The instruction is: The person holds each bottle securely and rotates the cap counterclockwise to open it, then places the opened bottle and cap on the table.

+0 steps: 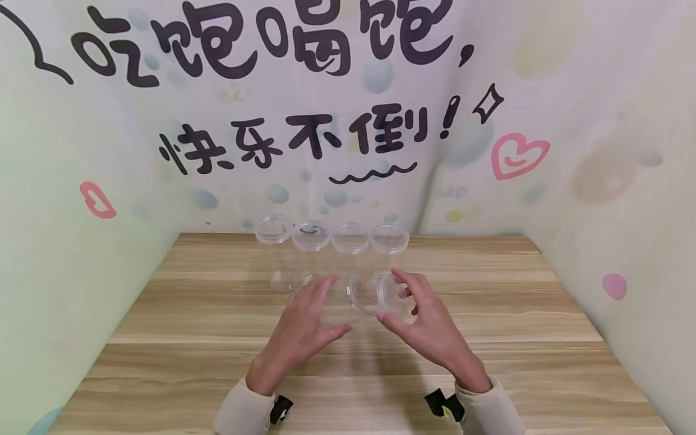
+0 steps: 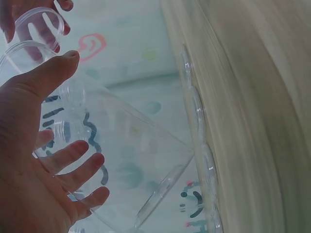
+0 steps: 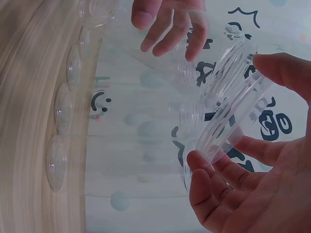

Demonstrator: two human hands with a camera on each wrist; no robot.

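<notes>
Between the two hands, a clear plastic jar (image 1: pixel 339 305) lies tilted in the air above the table, its mouth toward the right. My left hand (image 1: pixel 304 320) grips the jar's body, thumb on one side and fingers on the other. A clear round screw lid (image 1: pixel 385 294) is pinched at its rim by my right hand (image 1: pixel 429 320). The right wrist view has the lid (image 3: pixel 233 116) facing the jar's threaded mouth (image 3: pixel 227 70), with a narrow gap between. The left wrist view shows the jar's base (image 2: pixel 163 196) pointing away from the lid (image 2: pixel 39 24).
Several tall clear jars with lids (image 1: pixel 350 237) stand upright in a row behind the hands, close together. The wood-grain table (image 1: pixel 206 338) meets a printed cloth backdrop (image 1: pixel 467 205) at the back and sides.
</notes>
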